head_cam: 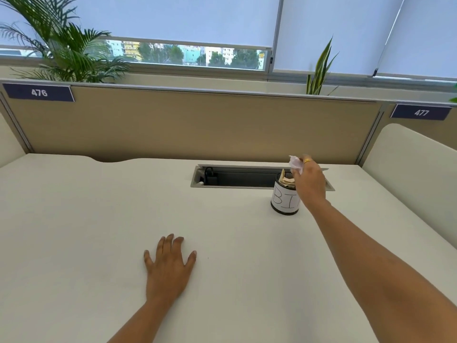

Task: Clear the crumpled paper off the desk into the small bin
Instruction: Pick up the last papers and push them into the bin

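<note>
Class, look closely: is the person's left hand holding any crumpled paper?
No: the left hand lies flat with fingers spread on the off-white desk top, holding nothing.

White paper [295, 164]; black mesh bin [285, 194]; cream desk [123, 206]

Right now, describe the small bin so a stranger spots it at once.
On the white desk, find the cable slot near the partition. At the slot's right end, by the right hand, stands the small bin: a dark mesh cup. Only it wears a white handwritten label.
</note>
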